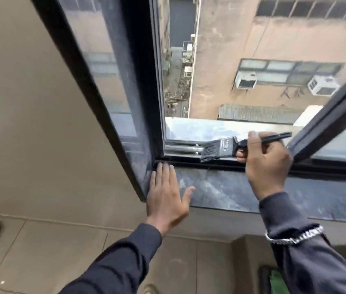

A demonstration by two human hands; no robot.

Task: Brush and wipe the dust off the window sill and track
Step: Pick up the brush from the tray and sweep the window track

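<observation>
A dark stone window sill (227, 189) with pale dust streaks runs across the middle of the head view. Behind it lies the black window track (191, 162). My right hand (267, 164) grips the handle of a black flat brush (221, 148). The bristles point left and down and touch the track. My left hand (166, 194) lies flat on the sill's left end, fingers together and pointing at the frame corner, holding nothing.
The open sash (329, 122) slants across the right. The dusty dark frame and side pane (112, 85) rise at the left. Outside, a metal ledge (221, 128) and a deep drop beside a neighbouring building. Below, a tiled floor (62, 247) and something green (276, 279).
</observation>
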